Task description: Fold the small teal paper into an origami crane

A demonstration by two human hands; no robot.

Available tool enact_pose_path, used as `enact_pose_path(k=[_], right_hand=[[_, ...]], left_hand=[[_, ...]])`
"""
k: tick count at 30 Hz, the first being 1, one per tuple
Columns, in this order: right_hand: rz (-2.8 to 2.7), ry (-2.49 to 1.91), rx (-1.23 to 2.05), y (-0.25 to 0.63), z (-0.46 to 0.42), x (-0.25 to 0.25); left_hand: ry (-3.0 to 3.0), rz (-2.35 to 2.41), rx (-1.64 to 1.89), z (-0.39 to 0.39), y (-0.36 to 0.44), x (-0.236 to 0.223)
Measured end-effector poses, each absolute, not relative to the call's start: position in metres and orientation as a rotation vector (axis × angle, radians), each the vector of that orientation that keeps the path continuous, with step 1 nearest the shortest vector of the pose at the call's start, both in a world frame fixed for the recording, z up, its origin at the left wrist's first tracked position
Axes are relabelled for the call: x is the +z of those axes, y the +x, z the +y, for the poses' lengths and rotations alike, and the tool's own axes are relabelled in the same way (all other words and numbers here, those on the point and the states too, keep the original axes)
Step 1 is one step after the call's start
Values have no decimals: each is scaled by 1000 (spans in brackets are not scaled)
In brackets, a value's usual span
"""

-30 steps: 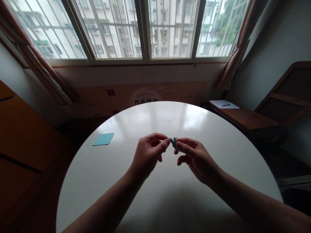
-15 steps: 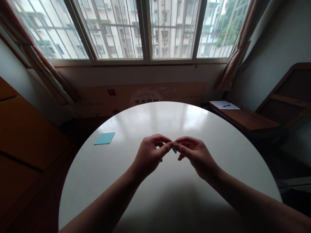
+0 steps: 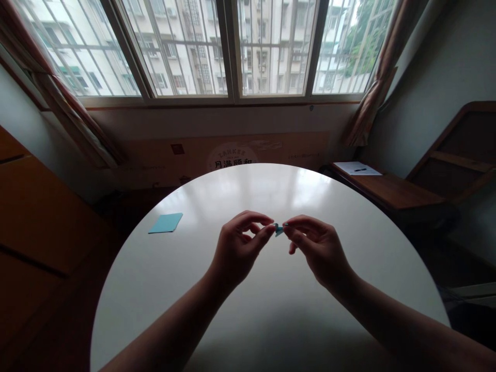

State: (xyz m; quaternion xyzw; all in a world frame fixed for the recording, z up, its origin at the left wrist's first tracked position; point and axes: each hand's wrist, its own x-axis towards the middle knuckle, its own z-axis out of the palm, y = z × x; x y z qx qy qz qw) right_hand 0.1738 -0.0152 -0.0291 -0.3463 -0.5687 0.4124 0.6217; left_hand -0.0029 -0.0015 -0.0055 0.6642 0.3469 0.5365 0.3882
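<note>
Between my hands, above the table, is a small folded piece of teal paper (image 3: 279,230). My left hand (image 3: 239,247) pinches its left end between thumb and forefinger. On the other side my right hand (image 3: 314,247) grips the right end the same way. Fingertips cover part of the paper, so its full folded shape is hidden. A stack of light blue square paper (image 3: 166,223) lies flat on the table to the left, apart from both hands.
The round white table (image 3: 155,289) fills the lower view. Beyond its right edge stands a brown wooden bench (image 3: 411,190) bearing a white sheet (image 3: 351,168) with a pen. An orange cabinet (image 3: 34,206) is at left; a barred window (image 3: 186,46) lies ahead.
My hands have moved slightly apart, and more of the folded teal paper shows between the fingertips. The paper stack stays in its place on the table.
</note>
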Motion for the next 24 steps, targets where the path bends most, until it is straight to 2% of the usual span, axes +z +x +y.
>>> enact_pose_path(k=[7,13,15,20,24], right_hand=[[-1339,-801,769,175,-19,-26],[-1453,-778,751,175,-22,-27],[-1406,-764,875,177,-21,-26],[-1155,-814,1468,179,-15,-25],[-1157,-813,1605,178,-13,-23]], left_hand=[[1586,954,1043,-3,3,-6],[1406,894,1035,1,2,-5],[1359,834,1052,2,0,-4],[1331,681,989,5,-6,-4],[1439,703,965,6,-6,-5]])
